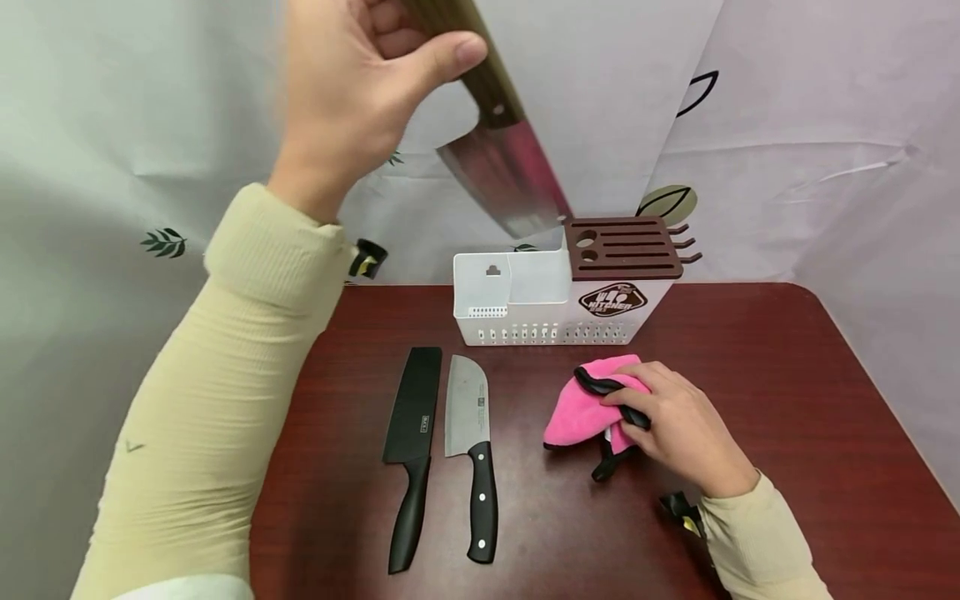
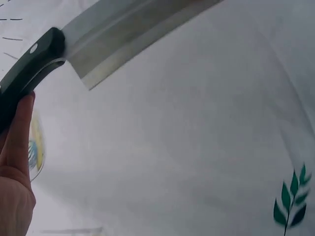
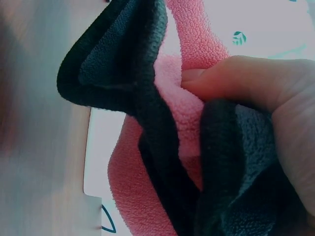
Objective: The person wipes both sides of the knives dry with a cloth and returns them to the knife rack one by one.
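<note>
Knife (image 1: 513, 171), one, in left hand's (image 1: 360, 87) grip; one cloth (image 1: 576, 412) in right hand's (image 1: 686, 425); two more knives (image 1: 412, 408) (image 1: 467, 408) on table (image 1: 765, 375).

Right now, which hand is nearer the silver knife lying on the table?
Right. The right hand is right of the silver knife, gripping the pink cloth; the left hand is raised above and left of that knife, holding a cleaver.

- Bright, diffuse light fills the head view, where motion blur smears the raised knife (image 1: 510, 162) and the pink reflection on its blade.
- A soft shadow darkens the table (image 1: 720, 342) beside the left sleeve (image 1: 213, 392).
- The left wrist view is dim and grey.
- Pale backdrop (image 3: 275, 29) washes out in the right wrist view.
</note>
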Tool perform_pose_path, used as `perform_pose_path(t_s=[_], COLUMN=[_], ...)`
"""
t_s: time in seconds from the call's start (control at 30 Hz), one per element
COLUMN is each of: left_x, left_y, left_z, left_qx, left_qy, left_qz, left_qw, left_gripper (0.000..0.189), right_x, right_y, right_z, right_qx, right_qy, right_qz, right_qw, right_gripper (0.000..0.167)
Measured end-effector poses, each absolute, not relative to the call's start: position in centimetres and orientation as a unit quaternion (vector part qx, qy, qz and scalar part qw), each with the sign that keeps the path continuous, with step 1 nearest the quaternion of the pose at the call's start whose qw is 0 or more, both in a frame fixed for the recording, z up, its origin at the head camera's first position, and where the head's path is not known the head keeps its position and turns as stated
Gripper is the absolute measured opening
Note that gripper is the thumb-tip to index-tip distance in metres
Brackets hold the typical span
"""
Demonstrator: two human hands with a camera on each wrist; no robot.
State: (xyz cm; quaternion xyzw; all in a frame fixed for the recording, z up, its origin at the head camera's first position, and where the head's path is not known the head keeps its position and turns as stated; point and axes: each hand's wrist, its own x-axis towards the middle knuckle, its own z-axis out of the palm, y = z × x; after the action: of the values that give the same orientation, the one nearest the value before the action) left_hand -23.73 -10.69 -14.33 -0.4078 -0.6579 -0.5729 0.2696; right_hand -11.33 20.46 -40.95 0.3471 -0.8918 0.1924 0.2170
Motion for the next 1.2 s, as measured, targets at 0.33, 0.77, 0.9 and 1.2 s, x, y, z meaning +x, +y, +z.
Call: perform_pose_path(t_s=[0.33,0.77,0.9,1.2], left_x=[-26.3,-26.9,-27.6,-28.8], left_y=[-5.0,-2.1,-2.0,-1.3], left_z=[-14.9,-15.2,-15.6,-16.2], left_qx=[-0.389,-0.37,-0.349,-0.298], left_qy=[-0.652,-0.679,-0.697,-0.734], left_qz=[-0.614,-0.604,-0.598,-0.585], left_qw=[0.215,0.19,0.186,0.174], left_gripper=[0.029,0.031,0.032,0.034], right_x=[-11.2,-11.1,-11.1,-11.1], right_y=[20.8,20.8,20.8,20.8], right_z=[-41.0,-40.9,-40.9,-41.1], right_qx=[0.34,0.341,0.341,0.346], right_qy=[-0.895,-0.894,-0.894,-0.892], right_qz=[0.193,0.192,0.192,0.194], right_qw=[0.214,0.217,0.217,0.217], right_gripper=[0.035,0.034,0.035,0.036])
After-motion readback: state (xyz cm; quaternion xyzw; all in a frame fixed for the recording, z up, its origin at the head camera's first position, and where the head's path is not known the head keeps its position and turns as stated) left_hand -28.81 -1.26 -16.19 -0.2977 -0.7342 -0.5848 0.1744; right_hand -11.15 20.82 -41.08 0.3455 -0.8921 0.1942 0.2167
